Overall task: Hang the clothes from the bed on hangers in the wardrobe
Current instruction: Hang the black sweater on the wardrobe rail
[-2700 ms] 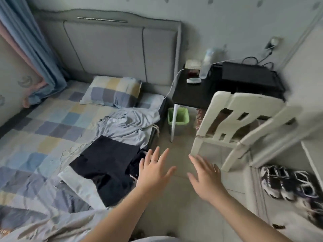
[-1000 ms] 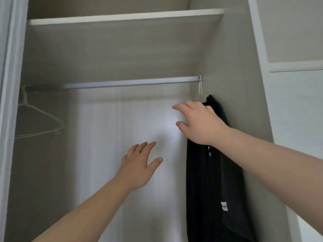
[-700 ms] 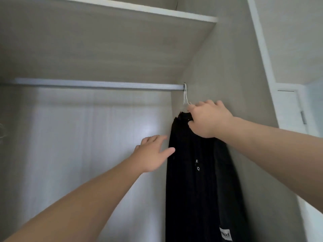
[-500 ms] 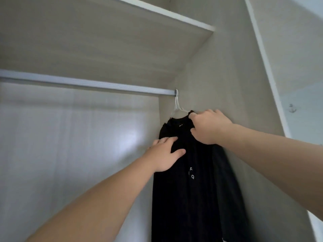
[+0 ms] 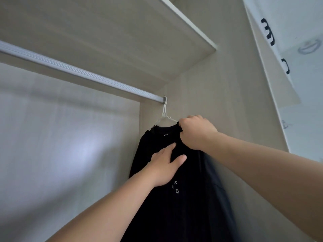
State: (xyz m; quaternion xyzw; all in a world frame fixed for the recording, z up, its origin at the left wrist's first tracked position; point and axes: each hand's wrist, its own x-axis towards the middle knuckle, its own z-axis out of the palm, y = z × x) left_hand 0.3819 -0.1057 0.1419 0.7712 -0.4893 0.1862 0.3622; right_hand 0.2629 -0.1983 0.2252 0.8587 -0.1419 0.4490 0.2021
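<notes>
nearest, 2 bare forearms reach up and in from the bottom edge. the left hand (image 5: 164,165) lies flat on the chest of the black garment (image 5: 183,212), fingers straight and thumb spread, pressing the cloth and gripping nothing. just above and to its right, the right hand (image 5: 196,132) is curled tight at the garment's collar and shoulder, pinching the fabric there; whether it also catches the wire under the cloth i cannot tell. the garment hangs full length on a thin white hanger (image 5: 165,114), close against the right side wall of the wardrobe (image 5: 218,95). the hanger's hook sits at the far right end of the rail (image 5: 78,72), which runs off to the left with nothing else on the part in view. above it is the shelf (image 5: 113,32). by my reading, 1 piece is up and is only being straightened. the bed is out of view, so how many clothes are left cannot be told.
</notes>
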